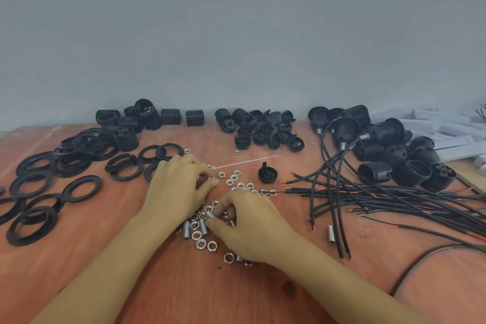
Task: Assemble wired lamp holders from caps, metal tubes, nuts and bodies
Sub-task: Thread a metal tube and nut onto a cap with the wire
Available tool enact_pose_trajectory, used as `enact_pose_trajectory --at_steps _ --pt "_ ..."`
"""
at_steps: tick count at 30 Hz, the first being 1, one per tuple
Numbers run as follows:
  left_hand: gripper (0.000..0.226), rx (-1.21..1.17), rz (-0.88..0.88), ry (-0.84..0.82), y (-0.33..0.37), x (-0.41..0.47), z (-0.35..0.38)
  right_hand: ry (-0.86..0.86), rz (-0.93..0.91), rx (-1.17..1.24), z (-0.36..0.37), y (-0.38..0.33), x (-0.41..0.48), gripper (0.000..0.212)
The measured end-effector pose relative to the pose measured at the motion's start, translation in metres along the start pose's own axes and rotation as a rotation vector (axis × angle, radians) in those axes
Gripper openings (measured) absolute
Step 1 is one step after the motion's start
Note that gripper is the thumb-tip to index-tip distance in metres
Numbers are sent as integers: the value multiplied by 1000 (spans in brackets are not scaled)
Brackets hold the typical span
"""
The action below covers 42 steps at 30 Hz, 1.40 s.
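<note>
Scanning left to right: black rings [39,184] sprawl over the left of the table [184,292], some stacked, some flat. Behind them, threaded bodies [126,123] sit against the grey wall [236,34].

Left grip [178,187] is mid-table, thumb and forefinger closed on a nut [213,181], knuckles just beside the nearest rings. Loose nuts [236,181] lie flat, scattered around both grips. Loose tubes [202,227] lie among them, long axes roughly near-to-far, slightly tilted.

Right grip [249,223] is just right of those, thumb and fingers clamped on the held tube [210,214]. Only its left end shows, pointing up-left toward the left grip; fingers hide the rest.

White zip tie [247,162] lies beyond the nuts, long axis left-right. Lone cap [267,173] sits near its right end. Caps pile [263,129] is at the far edge by the wall.

Wires [368,197] fan in from the right, bare ends reaching the nuts, crowding the right grip's side. Stray tube [330,234] lies between wires, axis near-to-far. Wired holders [381,144] heap at back right, white boxes [447,134] past them. Dark cable [420,258] loops over the near right corner.

Open wood: near edge, between and left of the forearms.
</note>
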<state>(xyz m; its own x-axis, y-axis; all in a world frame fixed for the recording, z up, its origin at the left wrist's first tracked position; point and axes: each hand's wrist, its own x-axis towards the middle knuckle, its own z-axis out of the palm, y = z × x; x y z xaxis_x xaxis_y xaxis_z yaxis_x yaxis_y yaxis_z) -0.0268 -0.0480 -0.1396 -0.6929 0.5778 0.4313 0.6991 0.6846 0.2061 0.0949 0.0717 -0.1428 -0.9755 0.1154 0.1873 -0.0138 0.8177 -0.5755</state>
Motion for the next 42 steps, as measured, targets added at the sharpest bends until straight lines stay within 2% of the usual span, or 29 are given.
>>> enact_pose_trajectory --at_steps 3,7,11,15,27,32,36,39,42 --pt "9 -146 4 72 4 -4 -4 115 24 214 -3 3 1 11" --pt "7 -584 -99 156 23 -8 -8 287 127 583 -11 9 6 5" --pt "15 -969 -240 41 39 -11 -4 338 140 709 -13 14 6 4" --pt "13 -1186 -293 22 40 -11 -3 381 145 699 -17 19 6 5" --pt "19 -1377 -334 41 42 -9 -7 419 101 624 -21 22 4 13" --pt "25 -1341 -276 36 41 -8 -10 452 69 613 -22 23 5 14" --pt "29 -1323 -242 25 40 -9 -12 470 -27 569 -25 23 4 17" --pt "24 -1325 -182 8 41 -9 -13 490 -165 432 -31 28 4 16" --pt "22 -1316 -138 -17 40 -8 -14 442 -199 390 -37 33 5 16"
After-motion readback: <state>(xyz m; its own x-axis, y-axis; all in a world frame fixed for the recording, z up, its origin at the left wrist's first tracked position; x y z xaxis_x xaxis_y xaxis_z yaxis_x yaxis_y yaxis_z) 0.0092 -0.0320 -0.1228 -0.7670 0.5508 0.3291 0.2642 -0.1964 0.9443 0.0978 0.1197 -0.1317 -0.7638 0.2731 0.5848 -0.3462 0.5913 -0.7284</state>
